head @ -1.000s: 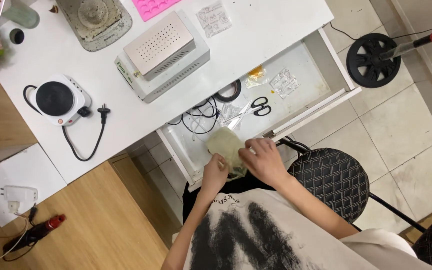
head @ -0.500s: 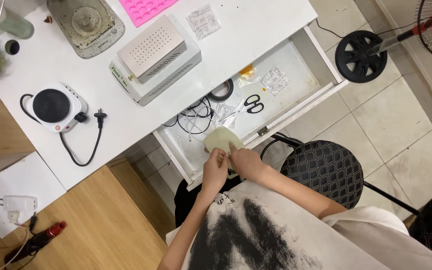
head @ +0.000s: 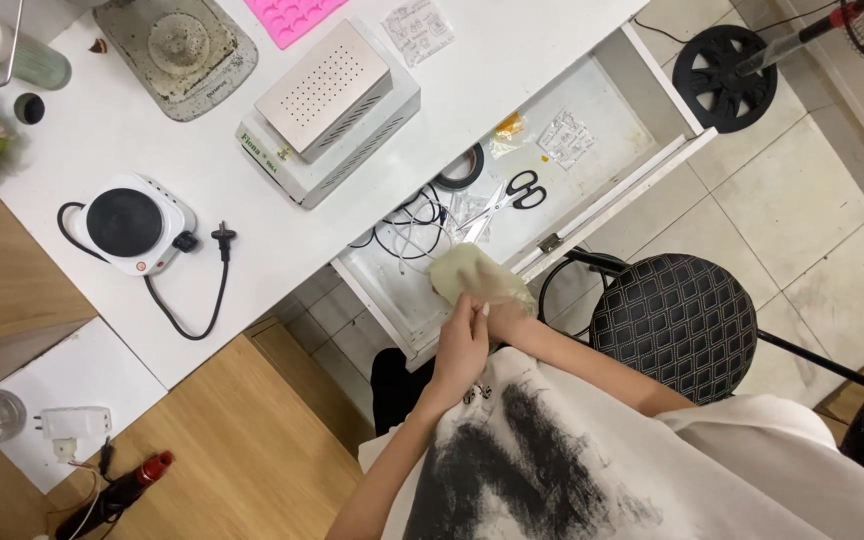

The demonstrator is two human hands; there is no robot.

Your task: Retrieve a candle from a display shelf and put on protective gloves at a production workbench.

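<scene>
Left hand [head: 460, 345] pinching near edge of pale yellowish cloth [head: 474, 277], fingers closing on it. Right hand [head: 508, 322] mostly hiding under cloth, gripping it from below. Cloth hovering over front edge of open drawer [head: 607, 95]. Drawer holding scissors [head: 512, 192], tangled cables [head: 407, 230], tape roll [head: 464, 170]. White surface [head: 202, 250] carrying hotplate [head: 130, 225], metal box [head: 330, 105]. Black chair [head: 674, 325] standing at right.

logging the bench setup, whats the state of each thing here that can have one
drawer: pulled open
hotplate plug: unplugged, lying on the desk
scissors: shut, in the drawer
pale cloth: held at the drawer's front edge
left hand: fingers pinching the cloth
right hand: under the cloth, mostly hidden
</scene>
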